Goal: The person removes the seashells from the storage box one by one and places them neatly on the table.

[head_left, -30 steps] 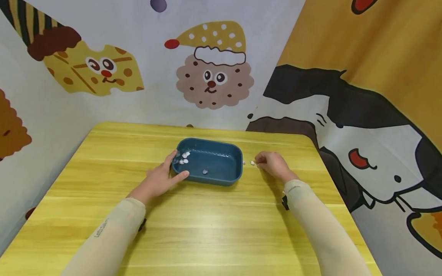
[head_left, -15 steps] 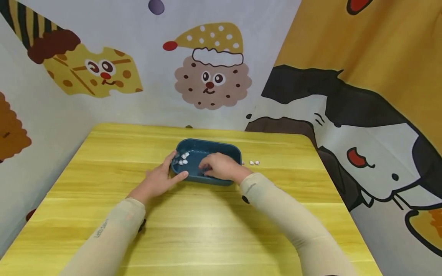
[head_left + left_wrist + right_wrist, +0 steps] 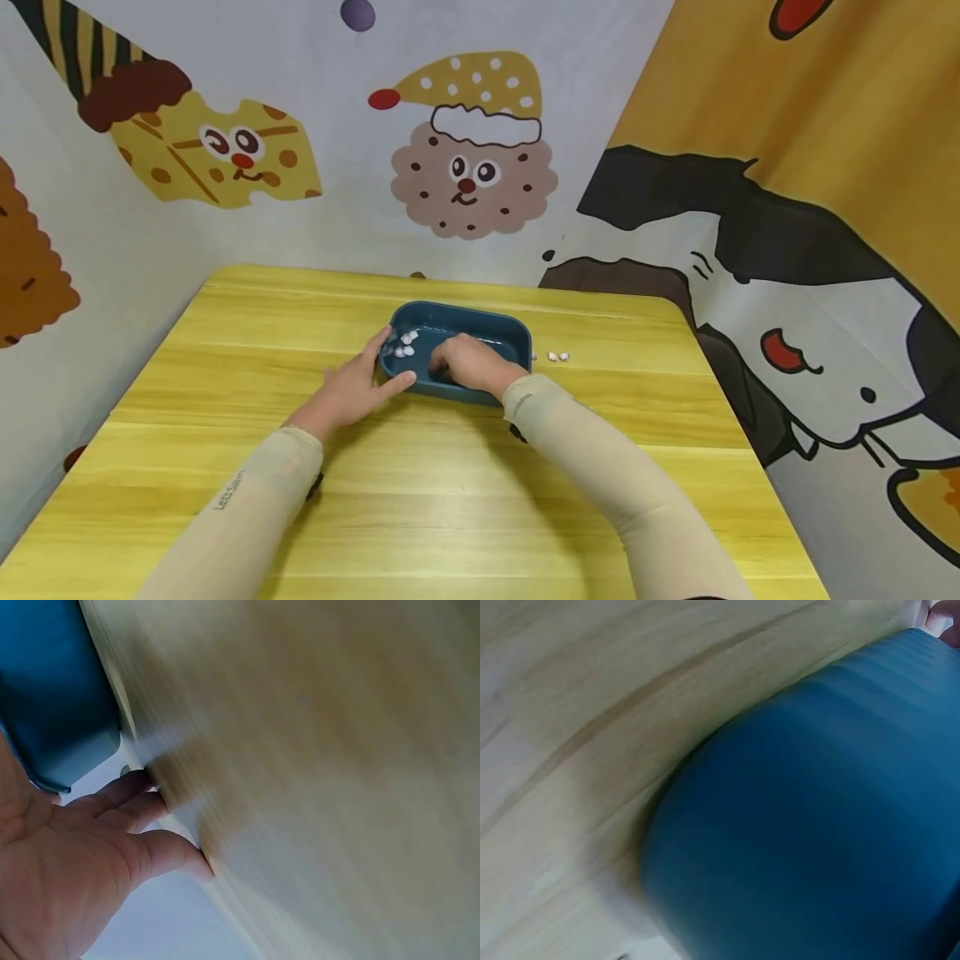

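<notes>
A dark blue tray [image 3: 480, 317] stands on the wooden table. Around its left end my left hand [image 3: 348, 393] spreads its straight thumb and fingers, the thumb at the front wall. In the left wrist view that hand [image 3: 82, 859] has fingertips down at the tabletop beside the tray. Inside the tray my right hand [image 3: 472, 364] reaches down with curled fingers; I cannot tell whether they hold anything, as the fingertips are hidden. Several small pale pebble-like pieces [image 3: 405, 351] lie at the tray's left end. Outside its right end sit two whitish pieces [image 3: 558, 357] and a pinkish one [image 3: 534, 357].
The yellow wooden table [image 3: 427, 508] runs back to a cloth [image 3: 300, 237] printed with cartoon figures. In the right wrist view the tray's outer wall [image 3: 802, 817] fills most of the picture.
My right hand has moved left from the pieces beside the tray into it, over the spot where a lone piece lay. A second whitish piece shows where it was. The left hand stays.
</notes>
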Demonstrator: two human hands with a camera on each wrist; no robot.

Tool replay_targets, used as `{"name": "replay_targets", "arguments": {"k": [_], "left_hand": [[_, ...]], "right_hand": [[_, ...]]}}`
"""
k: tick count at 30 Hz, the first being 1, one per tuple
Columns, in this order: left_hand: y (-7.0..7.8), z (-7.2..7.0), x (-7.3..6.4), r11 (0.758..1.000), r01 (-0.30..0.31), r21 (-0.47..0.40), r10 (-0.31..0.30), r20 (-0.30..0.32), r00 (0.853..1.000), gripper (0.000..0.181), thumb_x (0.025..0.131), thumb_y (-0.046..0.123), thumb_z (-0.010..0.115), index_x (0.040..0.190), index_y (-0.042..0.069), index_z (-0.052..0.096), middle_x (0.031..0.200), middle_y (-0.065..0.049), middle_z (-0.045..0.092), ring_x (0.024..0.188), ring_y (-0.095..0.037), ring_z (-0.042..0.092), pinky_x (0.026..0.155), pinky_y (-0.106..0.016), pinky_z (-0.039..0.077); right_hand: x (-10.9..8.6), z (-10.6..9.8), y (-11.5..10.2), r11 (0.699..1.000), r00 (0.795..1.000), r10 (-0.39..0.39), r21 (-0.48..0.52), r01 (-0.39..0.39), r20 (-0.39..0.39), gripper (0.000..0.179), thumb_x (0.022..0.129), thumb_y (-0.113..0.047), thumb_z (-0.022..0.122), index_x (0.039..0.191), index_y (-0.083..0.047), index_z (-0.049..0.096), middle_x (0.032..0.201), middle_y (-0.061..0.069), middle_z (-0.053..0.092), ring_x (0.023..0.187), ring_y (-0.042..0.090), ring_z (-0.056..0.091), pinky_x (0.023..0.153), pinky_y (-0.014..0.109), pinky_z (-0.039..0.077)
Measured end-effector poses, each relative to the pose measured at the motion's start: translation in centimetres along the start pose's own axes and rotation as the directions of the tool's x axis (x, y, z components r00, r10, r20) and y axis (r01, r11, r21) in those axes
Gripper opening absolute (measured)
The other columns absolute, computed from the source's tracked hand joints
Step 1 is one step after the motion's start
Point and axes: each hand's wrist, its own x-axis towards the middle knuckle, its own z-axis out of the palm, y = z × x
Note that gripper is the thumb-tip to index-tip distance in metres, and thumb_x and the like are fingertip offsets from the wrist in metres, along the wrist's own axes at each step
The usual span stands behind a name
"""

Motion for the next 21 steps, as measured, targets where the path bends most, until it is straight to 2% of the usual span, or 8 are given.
{"name": "replay_targets", "arguments": {"k": [3,6,10,15,21], "left_hand": [[0.0,0.0,0.0,1.000,0.002,0.008,-0.002,-0.002,1.000,0.109,0.097,0.086,0.043,0.174,0.027,-0.005,0.171,-0.027,0.034,0.148,-0.056,0.046,0.113,-0.093,0.013],[0.0,0.0,0.0,1.000,0.006,0.011,-0.006,-0.002,1.000,0.109,0.097,0.086,0.043,0.174,0.027,-0.006,0.171,-0.027,0.034,0.148,-0.057,0.046,0.113,-0.093,0.012],[0.0,0.1,0.0,1.000,0.009,0.009,-0.009,0.001,1.000,0.108,0.097,0.086,0.043,0.174,0.028,-0.006,0.172,-0.027,0.034,0.150,-0.056,0.045,0.114,-0.092,0.012],[0.1,0.2,0.1,1.000,0.015,0.008,-0.015,0.005,1.000,0.108,0.096,0.087,0.043,0.174,0.028,-0.006,0.172,-0.026,0.033,0.151,-0.056,0.043,0.115,-0.092,0.013],[0.1,0.2,0.1,1.000,0.019,0.006,-0.019,0.002,1.000,0.109,0.096,0.087,0.043,0.174,0.029,-0.006,0.173,-0.026,0.032,0.152,-0.055,0.042,0.115,-0.091,0.013]], "right_hand": [[0.0,0.1,0.2,1.000,1.000,-0.015,-0.016,0.015,-0.022,0.026,0.103,-0.002,0.069,0.122,-0.015,0.081,0.125,0.002,0.079,0.120,0.019,0.073,0.106,0.034,0.059],[-0.1,0.4,0.4,1.000,0.999,0.000,-0.024,-0.002,-0.050,0.027,0.104,-0.001,0.066,0.123,-0.015,0.080,0.124,0.002,0.080,0.117,0.017,0.074,0.103,0.033,0.060],[-0.3,0.8,0.6,0.998,0.993,0.063,0.023,-0.061,-0.096,0.030,0.105,0.002,0.062,0.122,-0.014,0.080,0.121,0.003,0.080,0.110,0.017,0.076,0.096,0.033,0.063],[-0.5,0.9,1.4,0.987,0.983,0.138,0.103,-0.126,-0.124,0.027,0.105,-0.002,0.065,0.125,-0.013,0.078,0.125,0.005,0.076,0.117,0.020,0.072,0.101,0.036,0.061],[-0.7,0.6,2.6,0.977,0.972,0.209,0.076,-0.201,-0.104,0.026,0.104,-0.009,0.071,0.128,-0.013,0.079,0.128,0.004,0.077,0.122,0.021,0.071,0.105,0.039,0.060]]}}
